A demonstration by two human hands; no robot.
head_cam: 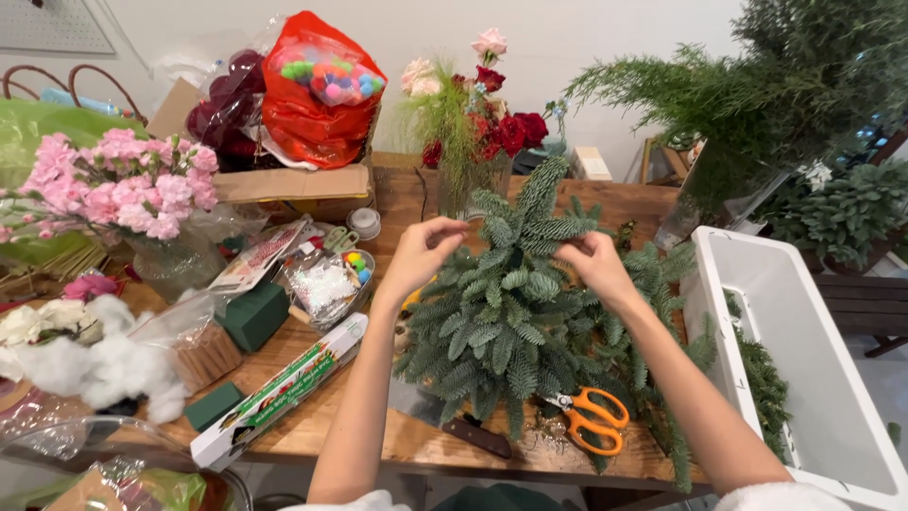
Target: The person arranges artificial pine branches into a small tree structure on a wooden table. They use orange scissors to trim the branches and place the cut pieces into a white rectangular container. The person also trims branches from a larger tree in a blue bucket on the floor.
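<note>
Left hand (423, 254) pinched on fir sprig at 9 o'clock side of fir bundle (511, 312); right hand (594, 268) pinched on sprig at 3 o'clock side. Bundle upright at table (407, 445) centre. Orange scissors (591, 416) flat at 5 o'clock, touching lowest sprigs. White bin (804, 322) at 3 o'clock. Pink flowers (118, 185) well apart at 9 o'clock.

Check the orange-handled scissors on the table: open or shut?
Shut. The scissors lie flat on the wooden table beside the fir arrangement, handle loops close together and blades closed.
</note>
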